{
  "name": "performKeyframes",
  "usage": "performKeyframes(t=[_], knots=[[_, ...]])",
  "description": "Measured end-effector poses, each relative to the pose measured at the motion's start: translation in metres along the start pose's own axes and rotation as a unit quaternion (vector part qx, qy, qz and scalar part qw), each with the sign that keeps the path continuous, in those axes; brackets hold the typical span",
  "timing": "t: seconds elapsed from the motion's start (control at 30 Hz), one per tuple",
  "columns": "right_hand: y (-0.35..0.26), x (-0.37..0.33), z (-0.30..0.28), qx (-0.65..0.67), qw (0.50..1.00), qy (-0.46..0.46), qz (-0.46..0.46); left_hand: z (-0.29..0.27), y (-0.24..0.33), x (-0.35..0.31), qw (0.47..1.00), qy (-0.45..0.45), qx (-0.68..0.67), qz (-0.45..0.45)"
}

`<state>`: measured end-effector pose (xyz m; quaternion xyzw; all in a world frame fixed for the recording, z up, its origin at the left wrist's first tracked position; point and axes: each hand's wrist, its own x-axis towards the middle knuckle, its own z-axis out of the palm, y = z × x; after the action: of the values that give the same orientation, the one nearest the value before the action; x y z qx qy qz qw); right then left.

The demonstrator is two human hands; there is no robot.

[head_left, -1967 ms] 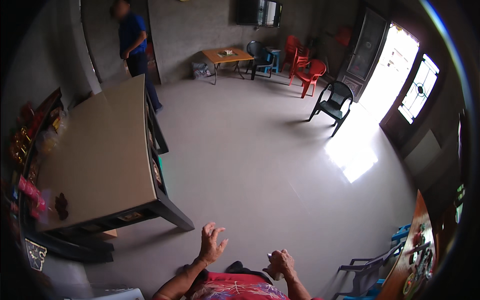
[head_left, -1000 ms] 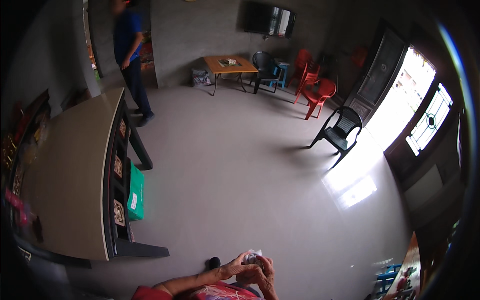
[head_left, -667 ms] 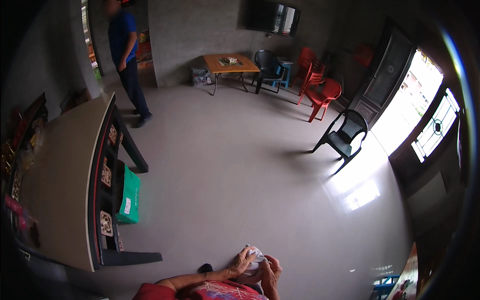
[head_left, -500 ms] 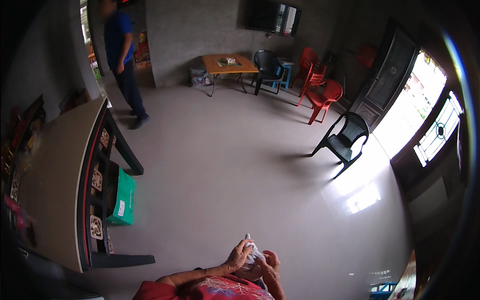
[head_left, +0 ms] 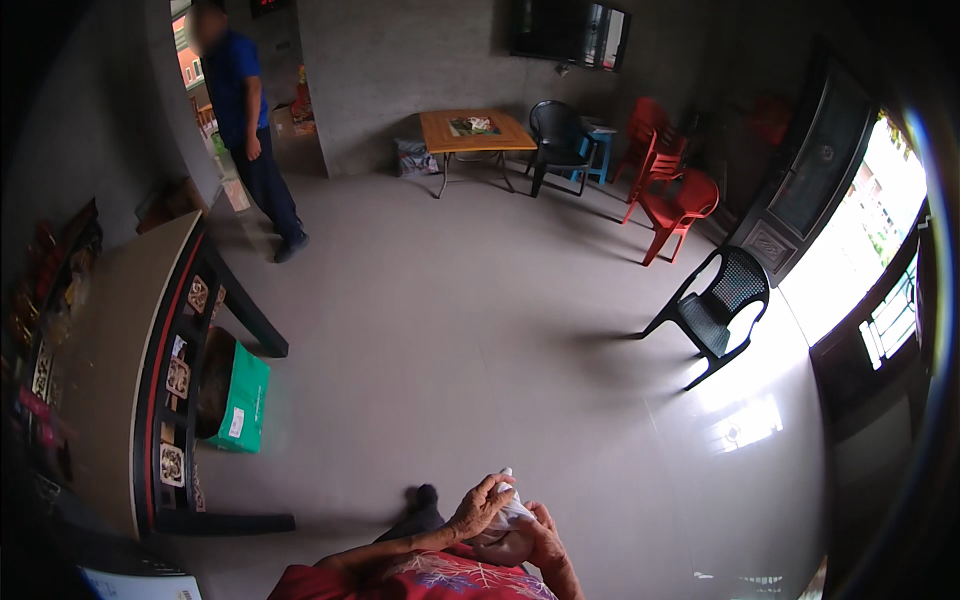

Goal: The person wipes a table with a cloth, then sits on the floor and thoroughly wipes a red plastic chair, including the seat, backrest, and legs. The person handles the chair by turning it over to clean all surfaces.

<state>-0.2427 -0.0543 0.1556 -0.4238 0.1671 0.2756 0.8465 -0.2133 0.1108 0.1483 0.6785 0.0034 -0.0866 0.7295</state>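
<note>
A bunched white cloth [head_left: 512, 510] is between my hands, close in front of my red patterned shirt. A pale tip sticks up above it; what that tip belongs to is too small to tell. My left hand [head_left: 482, 510] is closed on the cloth from the left, its thumb and fingers near the top. On the other side, my right hand [head_left: 545, 541] has its fingers curled against the cloth. Beneath the cloth shows a rounded brownish thing [head_left: 503, 547], mostly hidden by my hands.
A long dark-framed table [head_left: 105, 360] stands at the left, a green box [head_left: 243, 400] under it. Ahead are a wooden table [head_left: 475, 143], a black chair [head_left: 720, 310] and red chairs [head_left: 682, 205] near the open door [head_left: 820, 150]. A person in blue [head_left: 240, 110] stands far left.
The room has shifted rightward in the view, and my dark-clad leg with its shoe now shows below. My hands still grip the cloth; more of the brownish thing shows. The person's upper body leans further left.
</note>
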Motion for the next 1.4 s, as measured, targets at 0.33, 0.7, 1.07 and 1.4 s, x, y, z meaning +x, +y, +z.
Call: performKeyframes(t=[0.33, 0.7, 1.07, 1.4], knots=[[-0.089, 0.102, 0.004, 0.090, 0.994, 0.014, -0.057, -0.020, 0.028, 0.146, 0.998, 0.014, -0.056, -0.007], [-0.190, 0.196, 0.030, -0.054, 0.977, 0.151, -0.142, -0.063, 0.023, 0.303, 0.995, 0.006, -0.070, -0.064], [-0.282, 0.341, 0.023, -0.098, 0.933, 0.247, -0.244, -0.060, 0.039, 0.436, 0.816, -0.143, -0.275, -0.488], [-0.356, 0.498, -0.025, -0.434, 0.847, -0.007, -0.307, -0.023, -0.037, 0.621, 0.869, -0.066, -0.355, -0.340]])
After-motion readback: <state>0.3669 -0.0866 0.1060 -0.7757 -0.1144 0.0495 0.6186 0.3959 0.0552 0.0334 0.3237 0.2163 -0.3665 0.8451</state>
